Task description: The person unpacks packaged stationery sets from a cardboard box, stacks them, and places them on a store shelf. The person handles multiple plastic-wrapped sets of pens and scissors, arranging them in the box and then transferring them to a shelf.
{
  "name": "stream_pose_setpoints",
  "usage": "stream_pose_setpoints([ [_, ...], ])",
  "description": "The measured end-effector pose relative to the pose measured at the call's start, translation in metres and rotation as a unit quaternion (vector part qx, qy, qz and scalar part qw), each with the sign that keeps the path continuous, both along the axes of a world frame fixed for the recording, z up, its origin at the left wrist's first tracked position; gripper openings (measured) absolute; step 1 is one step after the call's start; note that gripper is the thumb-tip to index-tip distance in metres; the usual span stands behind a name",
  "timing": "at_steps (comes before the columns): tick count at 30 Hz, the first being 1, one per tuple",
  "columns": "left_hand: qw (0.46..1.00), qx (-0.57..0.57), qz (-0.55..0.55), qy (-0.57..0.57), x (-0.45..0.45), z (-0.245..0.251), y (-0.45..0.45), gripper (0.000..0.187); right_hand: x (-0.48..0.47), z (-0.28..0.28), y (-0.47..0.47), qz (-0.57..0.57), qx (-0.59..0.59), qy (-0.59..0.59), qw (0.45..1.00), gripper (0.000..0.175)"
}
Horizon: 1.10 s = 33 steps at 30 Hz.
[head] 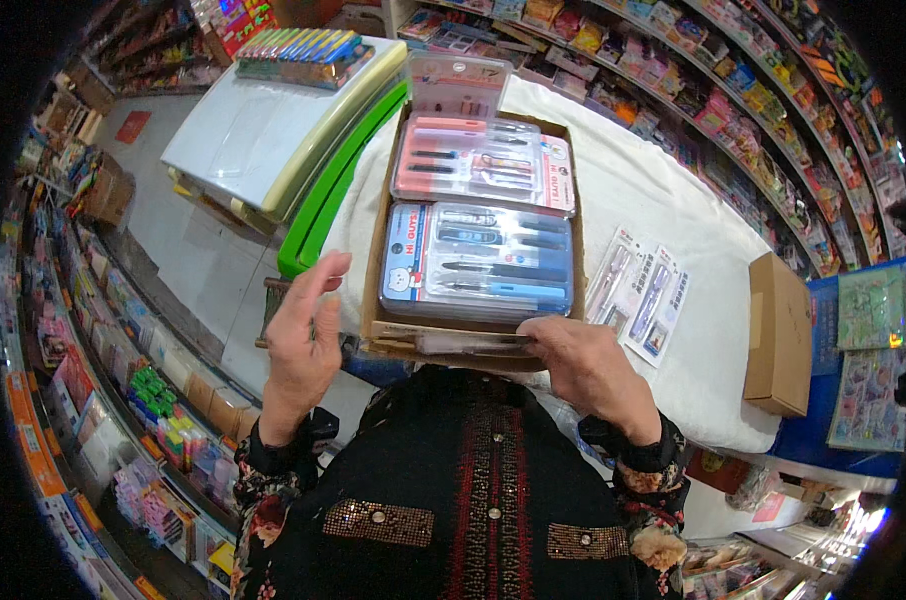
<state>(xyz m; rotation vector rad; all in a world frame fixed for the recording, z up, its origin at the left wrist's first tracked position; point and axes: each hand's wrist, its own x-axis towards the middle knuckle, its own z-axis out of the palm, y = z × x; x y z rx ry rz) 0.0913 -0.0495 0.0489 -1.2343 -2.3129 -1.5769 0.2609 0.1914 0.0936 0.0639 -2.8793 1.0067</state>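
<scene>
An open cardboard box [578,259] in front of me holds blister packs in two stacks. The nearer stack is topped by a blue pen set [490,259], the farther one by a pink pen set [483,161]. Another clear blister pack [459,84] stands upright at the far end. My right hand [599,375] has its fingers curled onto the box's front right corner. A clear plastic edge [468,343], blurred, runs along the box front up to those fingers. My left hand [306,337] is raised off the front left corner, holding nothing, fingers apart from the thumb.
Two carded pens [651,296] lie on the white cloth [712,330] right of the box. Farther right stands a closed cardboard box [779,334]. A white-lidded chest [273,127] and a green rim [340,180] are at left. Stocked shelves [693,82] curve around.
</scene>
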Motion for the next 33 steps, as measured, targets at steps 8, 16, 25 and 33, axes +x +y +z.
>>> stream_pose_setpoints([
  [8,0.960,-0.070,-0.148,0.228,0.020,0.007,0.025,0.034,-0.009,-0.013,-0.001,0.015,-0.002,-0.040,0.999,0.024],
  [16,0.946,-0.158,-0.167,0.229,0.021,-0.002,0.034,0.026,-0.019,-0.028,-0.005,0.043,0.036,-0.085,0.995,0.013],
  [25,0.941,-0.195,-0.203,0.188,0.022,-0.003,0.031,0.035,-0.026,-0.038,0.004,0.055,-0.026,-0.161,0.985,0.013],
  [33,0.908,-0.244,-0.238,0.243,0.029,-0.006,0.034,0.028,-0.014,-0.009,0.008,0.017,-0.046,-0.107,0.993,0.020],
])
